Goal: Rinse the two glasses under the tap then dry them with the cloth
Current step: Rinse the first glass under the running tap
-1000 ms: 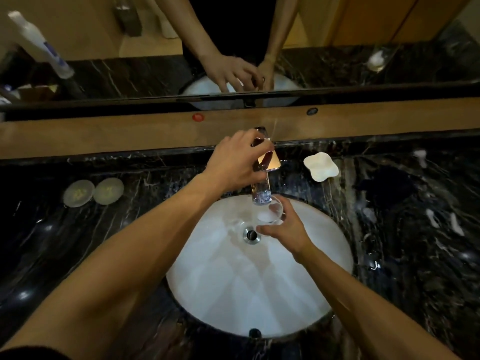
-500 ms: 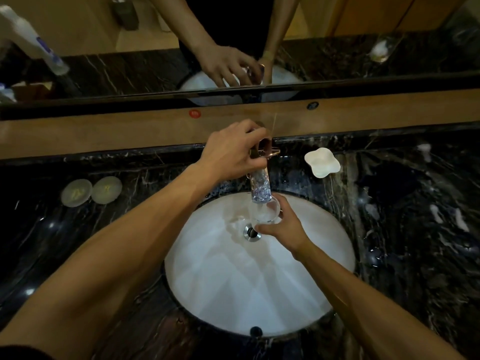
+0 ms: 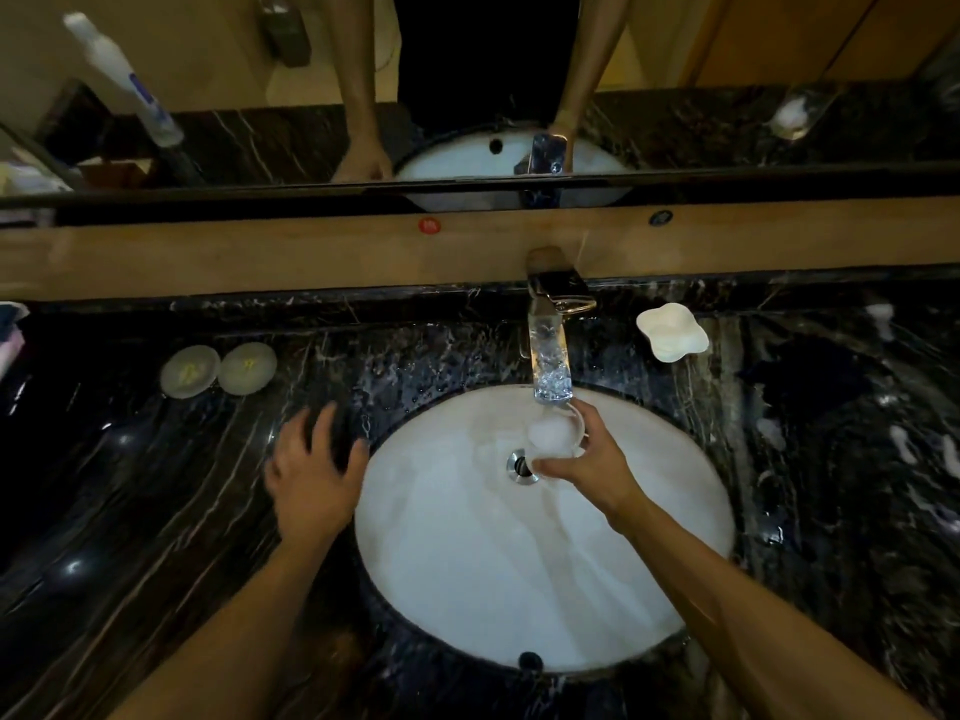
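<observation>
The tabletop (image 3: 156, 511) is black stone veined with thin white and brownish streaks. Sunk into it, the oval basin (image 3: 467, 589) is plain white, with a silver drain (image 3: 521, 465) in the middle and a small black overflow hole (image 3: 530, 659) on the near wall. The tap (image 3: 548, 350) is shiny chrome, and the water pouring from it looks bluish-white. The glass (image 3: 556, 433) is clear. A white wavy-edged dish (image 3: 672, 332) and two pale round pads (image 3: 218, 370) with faint yellowish marks stand out against the dark stone. Behind runs a tan wooden ledge (image 3: 260, 257) bearing a red dot (image 3: 429, 225) and a dark dot (image 3: 661, 217).
</observation>
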`<state>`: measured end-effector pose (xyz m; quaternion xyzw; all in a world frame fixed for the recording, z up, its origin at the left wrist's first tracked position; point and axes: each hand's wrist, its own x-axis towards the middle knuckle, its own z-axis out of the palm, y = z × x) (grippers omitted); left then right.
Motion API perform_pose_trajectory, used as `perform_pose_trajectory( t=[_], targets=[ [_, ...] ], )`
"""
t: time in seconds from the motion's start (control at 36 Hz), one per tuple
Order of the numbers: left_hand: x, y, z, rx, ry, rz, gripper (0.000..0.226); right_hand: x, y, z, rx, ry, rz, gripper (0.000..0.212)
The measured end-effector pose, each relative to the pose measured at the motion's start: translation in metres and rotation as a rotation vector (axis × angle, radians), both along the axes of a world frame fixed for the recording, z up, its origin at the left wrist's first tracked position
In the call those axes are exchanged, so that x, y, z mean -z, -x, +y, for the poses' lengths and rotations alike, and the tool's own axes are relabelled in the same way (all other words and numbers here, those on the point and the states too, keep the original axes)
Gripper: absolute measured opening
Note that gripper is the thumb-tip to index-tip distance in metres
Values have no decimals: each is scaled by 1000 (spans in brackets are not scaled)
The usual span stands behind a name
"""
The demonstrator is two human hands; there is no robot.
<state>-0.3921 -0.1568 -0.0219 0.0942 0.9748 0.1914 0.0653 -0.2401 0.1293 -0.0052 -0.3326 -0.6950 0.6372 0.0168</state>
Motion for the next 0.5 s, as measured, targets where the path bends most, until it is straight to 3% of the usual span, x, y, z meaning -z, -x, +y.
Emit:
perform_pose_trajectory(
  t=[0.14,0.39,0.5],
  targets=[
    [34,-24,-47,5,208,-120,74,2,-2,-1,-28,-53,-57,80],
    [45,-22,-47,-1,240,-61,74,14,-3,-4,49,-91,-84,80],
    [44,-22,-45,-10,234,-59,75,25,1,0,77,-6,-108,76]
  ],
)
